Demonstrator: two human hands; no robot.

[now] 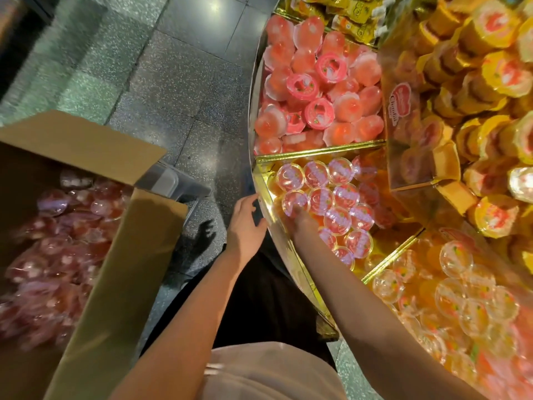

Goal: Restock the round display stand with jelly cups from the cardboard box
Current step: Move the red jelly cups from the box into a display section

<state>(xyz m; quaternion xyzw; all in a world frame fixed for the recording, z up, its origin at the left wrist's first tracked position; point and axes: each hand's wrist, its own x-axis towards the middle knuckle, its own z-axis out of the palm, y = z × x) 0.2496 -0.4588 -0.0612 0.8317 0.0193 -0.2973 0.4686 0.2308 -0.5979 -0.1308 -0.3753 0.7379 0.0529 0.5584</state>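
Setting jelly cups (320, 194) into the display stand (261, 217) front compartment: right hand (302, 223) among them, grip unclear; left hand (245, 223) loosely curled, holding nothing, at rim. Risk: nudging neat rows askew. Cardboard box (95, 255) well stocked.

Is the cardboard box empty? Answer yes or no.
No, the cardboard box holds many reddish jelly cups heaped inside it.

Single wide-angle view from head height, facing steeply down and slightly forward. Close over the forearms, with the stand (261, 197) filling the right side, the box (124, 249) at lower left, the floor (184, 82) between them. Edges bowed by the lens.
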